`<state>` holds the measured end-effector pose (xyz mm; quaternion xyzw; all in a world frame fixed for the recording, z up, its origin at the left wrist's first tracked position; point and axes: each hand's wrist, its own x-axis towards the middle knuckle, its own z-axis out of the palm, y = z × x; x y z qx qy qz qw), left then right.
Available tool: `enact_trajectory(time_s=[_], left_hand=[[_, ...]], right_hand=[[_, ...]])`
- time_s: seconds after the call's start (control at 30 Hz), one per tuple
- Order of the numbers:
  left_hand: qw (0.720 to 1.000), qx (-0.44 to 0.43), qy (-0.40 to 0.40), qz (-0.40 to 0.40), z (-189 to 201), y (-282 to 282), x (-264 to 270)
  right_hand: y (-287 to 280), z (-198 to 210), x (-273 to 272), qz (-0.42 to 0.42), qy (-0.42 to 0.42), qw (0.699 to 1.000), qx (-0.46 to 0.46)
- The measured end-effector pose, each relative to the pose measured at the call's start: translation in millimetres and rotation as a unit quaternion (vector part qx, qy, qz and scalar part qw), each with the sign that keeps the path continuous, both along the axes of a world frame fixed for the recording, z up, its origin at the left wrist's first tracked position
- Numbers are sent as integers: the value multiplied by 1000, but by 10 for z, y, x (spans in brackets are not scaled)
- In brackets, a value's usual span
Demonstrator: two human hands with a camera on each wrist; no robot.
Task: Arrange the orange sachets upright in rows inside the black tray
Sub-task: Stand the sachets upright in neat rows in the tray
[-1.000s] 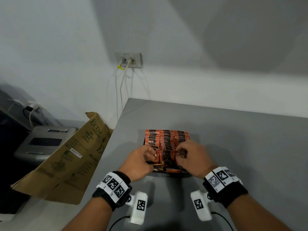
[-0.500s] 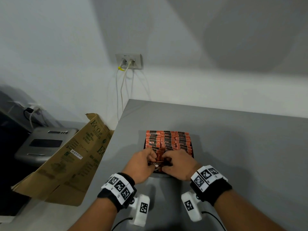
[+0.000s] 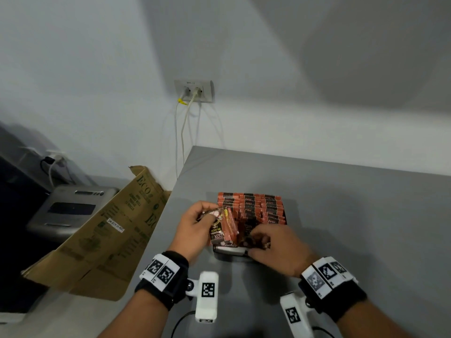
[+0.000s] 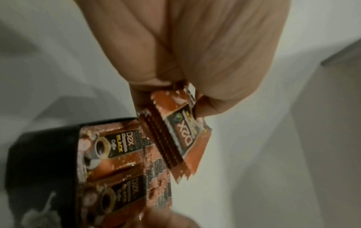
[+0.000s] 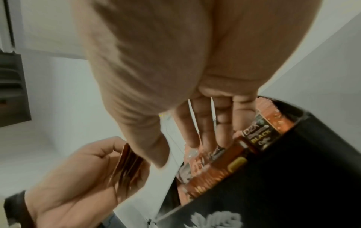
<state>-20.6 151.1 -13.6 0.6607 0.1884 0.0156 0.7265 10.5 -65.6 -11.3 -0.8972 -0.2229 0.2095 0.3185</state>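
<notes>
Sachets pinched in left hand above tray.

A grey tabletop meets a plain white wall. A wall socket holds two pale cables hanging down. Left of the table, a flattened cardboard box leans beside a grey machine.
</notes>
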Motion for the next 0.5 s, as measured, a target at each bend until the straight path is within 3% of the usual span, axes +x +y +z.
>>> enact_trajectory(time_s=[0.13, 0.23, 0.37, 0.5], left_hand=[[999, -46, -9, -3, -12, -171, 18], [994, -111, -7, 6, 56, -347, 31], [957, -287, 34, -17, 132, -401, 18], [924, -366, 67, -88, 130, -389, -30]], right_hand=[[162, 211, 10, -60, 3, 987, 148], [259, 274, 38, -46, 7, 982, 183], [271, 287, 69, -54, 46, 973, 219], [280, 370, 56, -28, 33, 976, 212]])
